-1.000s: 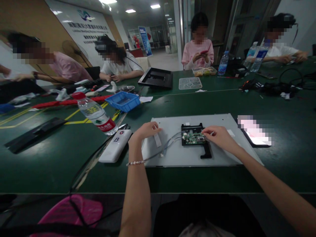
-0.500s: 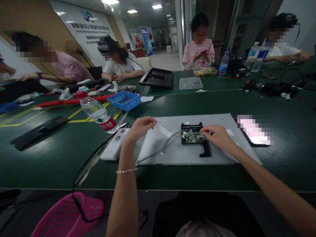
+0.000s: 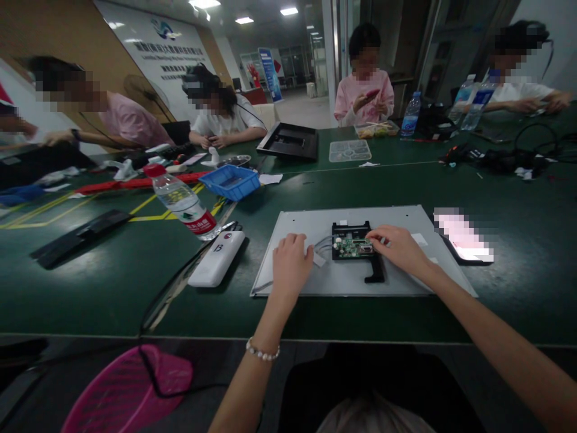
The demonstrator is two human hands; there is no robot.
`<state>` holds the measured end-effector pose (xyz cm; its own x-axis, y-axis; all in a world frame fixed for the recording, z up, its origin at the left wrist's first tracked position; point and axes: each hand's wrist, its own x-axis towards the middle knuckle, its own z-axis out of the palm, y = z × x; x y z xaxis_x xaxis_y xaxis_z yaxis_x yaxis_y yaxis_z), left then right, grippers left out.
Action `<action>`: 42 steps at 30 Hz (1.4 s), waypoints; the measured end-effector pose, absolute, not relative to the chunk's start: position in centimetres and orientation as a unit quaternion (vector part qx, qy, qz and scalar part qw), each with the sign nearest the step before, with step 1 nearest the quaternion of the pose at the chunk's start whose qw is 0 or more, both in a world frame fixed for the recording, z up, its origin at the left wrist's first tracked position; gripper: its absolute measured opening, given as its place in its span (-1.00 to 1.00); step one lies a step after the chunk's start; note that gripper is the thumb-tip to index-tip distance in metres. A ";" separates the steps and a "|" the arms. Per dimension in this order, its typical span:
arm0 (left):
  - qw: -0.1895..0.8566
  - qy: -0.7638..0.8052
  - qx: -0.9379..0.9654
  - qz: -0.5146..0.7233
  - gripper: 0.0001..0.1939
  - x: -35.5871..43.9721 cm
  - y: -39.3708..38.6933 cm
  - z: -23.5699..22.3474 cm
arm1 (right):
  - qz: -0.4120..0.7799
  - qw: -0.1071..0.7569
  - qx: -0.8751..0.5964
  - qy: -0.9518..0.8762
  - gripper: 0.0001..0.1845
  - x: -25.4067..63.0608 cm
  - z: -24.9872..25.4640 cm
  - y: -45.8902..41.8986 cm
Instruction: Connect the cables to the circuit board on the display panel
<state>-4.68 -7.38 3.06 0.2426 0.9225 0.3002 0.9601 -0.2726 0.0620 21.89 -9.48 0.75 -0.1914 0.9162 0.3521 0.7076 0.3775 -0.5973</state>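
A green circuit board [image 3: 354, 245] sits in a black plastic bracket [image 3: 375, 272] on a flat pale panel [image 3: 406, 284]. My right hand [image 3: 396, 248] has thumb and fingers pinched at the board's right edge. Over the panel's left part, my left hand [image 3: 291, 264] is palm down with fingers bent; its fingertips are partly hidden. A whitish strip of tape [image 3: 319, 260] sticks out beside the left thumb, across the thin grey cables [image 3: 323, 242] that run to the board. The left hand covers part of these cables.
A phone [image 3: 466, 240] lies right of the panel. To the left are a white power bank [image 3: 216, 258], a tilted water bottle [image 3: 184, 204] and a black plastic piece [image 3: 81, 237]. A blue tray [image 3: 232, 182] stands farther back. Several people sit around the table.
My left hand has moved right and down onto the panel, bringing the strip of tape to the cables. My right hand stays at the board's edge.
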 end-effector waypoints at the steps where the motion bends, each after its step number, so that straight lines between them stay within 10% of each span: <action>1: 0.074 -0.608 -0.782 -0.116 -0.77 -4.1 -7.9 3.1 | 0.150 0.340 -0.536 -0.758 -0.78 21.9 0.8 -9.5; 12: 0.120 -0.600 -0.784 -0.105 -0.81 -2.8 -9.4 2.1 | 0.067 0.323 -0.600 -0.728 -0.62 22.7 0.4 -9.2; 19: 0.092 -0.598 -0.794 -0.058 -0.79 -2.5 -9.3 1.8 | 0.092 0.167 -0.712 -0.676 -0.31 23.5 -2.1 -8.9; 42: 0.022 -0.600 -0.799 -0.028 -0.83 -3.9 -7.8 4.1 | 0.124 0.154 -0.697 -0.689 -0.28 23.9 -1.9 -8.6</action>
<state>-3.91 -7.78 4.15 0.2782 0.9579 0.0707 0.9603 -0.2789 -0.0008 23.91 -8.62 -1.95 0.0200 0.9990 0.0396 0.9224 -0.0032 -0.3863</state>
